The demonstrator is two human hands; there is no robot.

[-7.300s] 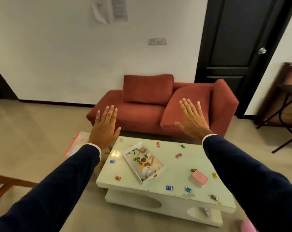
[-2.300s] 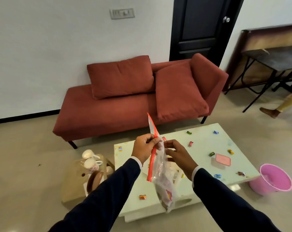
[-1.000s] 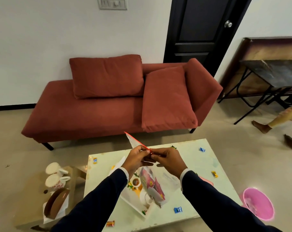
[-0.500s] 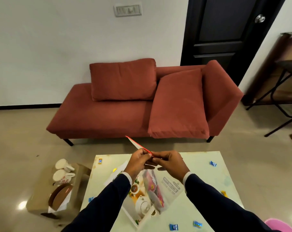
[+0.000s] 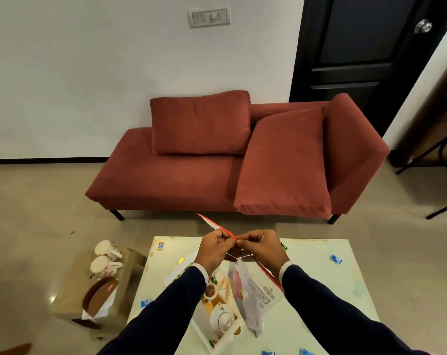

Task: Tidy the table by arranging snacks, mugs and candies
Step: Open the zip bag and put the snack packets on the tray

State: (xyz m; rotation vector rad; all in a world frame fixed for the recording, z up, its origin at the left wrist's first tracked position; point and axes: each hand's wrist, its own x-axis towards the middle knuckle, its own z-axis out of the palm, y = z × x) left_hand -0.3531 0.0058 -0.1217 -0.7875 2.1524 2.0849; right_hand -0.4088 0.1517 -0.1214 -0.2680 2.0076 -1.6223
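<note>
both hands, left hand point(image 5: 215, 248) and right hand point(image 5: 259, 248), pinch the red-topped plastic bag point(image 5: 253, 293) above the table point(image 5: 345, 278).

Tray point(image 5: 218, 339) partly behind sleeves

Two white ceramic mugs with a red flower pattern point(image 5: 105, 258) lie on one low beige side stool point(image 5: 71, 293), next to one brown oval holder with white napkins point(image 5: 99, 298). One pale green coffee table point(image 5: 345, 280) carries one white rectangular tray printed with a teapot picture point(image 5: 218, 313) and at least seven small wrapped candies point(image 5: 336, 259), mostly blue. One clear plastic zip bag with a red strip point(image 5: 253, 298) hangs above it. One rust-red fabric sofa point(image 5: 166, 185) bears two matching cushions point(image 5: 200, 123).
</note>
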